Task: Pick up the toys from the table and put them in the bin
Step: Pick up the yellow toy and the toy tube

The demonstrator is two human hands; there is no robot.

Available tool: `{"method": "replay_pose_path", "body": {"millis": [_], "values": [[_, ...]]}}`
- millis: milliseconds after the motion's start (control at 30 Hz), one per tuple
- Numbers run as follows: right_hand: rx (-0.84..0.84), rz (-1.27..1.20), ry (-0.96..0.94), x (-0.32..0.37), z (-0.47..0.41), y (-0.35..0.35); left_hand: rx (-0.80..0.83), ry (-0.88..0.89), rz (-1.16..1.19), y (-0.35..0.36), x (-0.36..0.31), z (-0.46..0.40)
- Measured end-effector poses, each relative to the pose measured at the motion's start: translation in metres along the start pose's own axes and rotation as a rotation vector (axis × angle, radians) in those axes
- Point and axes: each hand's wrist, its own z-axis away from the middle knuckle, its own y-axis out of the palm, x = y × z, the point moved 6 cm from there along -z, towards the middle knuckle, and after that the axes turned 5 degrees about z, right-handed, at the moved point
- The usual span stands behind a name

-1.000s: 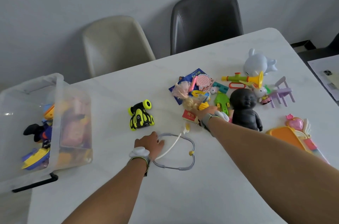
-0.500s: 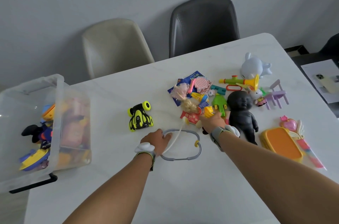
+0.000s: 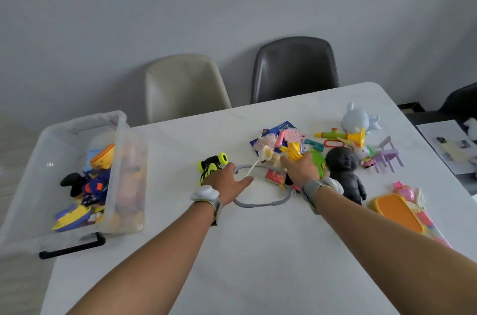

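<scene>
Since a moment ago both hands have pushed farther across the tabletop: the left hand [image 3: 227, 180] has slid from the near side of the grey toy stethoscope [image 3: 260, 202] up to the black-and-yellow toy car [image 3: 210, 167], and the right hand [image 3: 299, 167] has moved deeper into the toy pile. The left hand lies with fingers spread, touching the car and overlapping the stethoscope's loop, gripping nothing. The right hand is curled over a yellow toy [image 3: 291, 152] in the pile; whether it has closed on it cannot be told. The pile sits toward the far right part of the tabletop: a black baby doll [image 3: 344, 172] just beside the right wrist, a green toy [image 3: 318, 161] between them, a red card [image 3: 274, 176] near the stethoscope, a yellow-and-green trumpet [image 3: 343, 137], a white rabbit figure [image 3: 357, 118] nearer the far edge, and a purple toy chair [image 3: 387, 156] toward the right edge. An orange case [image 3: 397, 214] lies by the near right edge. The clear bin [image 3: 121, 134], partly filled with toys, stands at the tabletop's left edge, well apart from the pile. Two chairs, beige [image 3: 184, 85] and dark [image 3: 294, 67], stand behind the far edge.
</scene>
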Motion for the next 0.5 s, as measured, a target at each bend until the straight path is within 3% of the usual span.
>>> {"method": "replay_pose_path", "body": {"millis": [500], "values": [[-0.01,0.012,-0.429,0.197,0.111,0.07,-0.354,-0.038,-0.029,-0.17,0.135,0.019]]}}
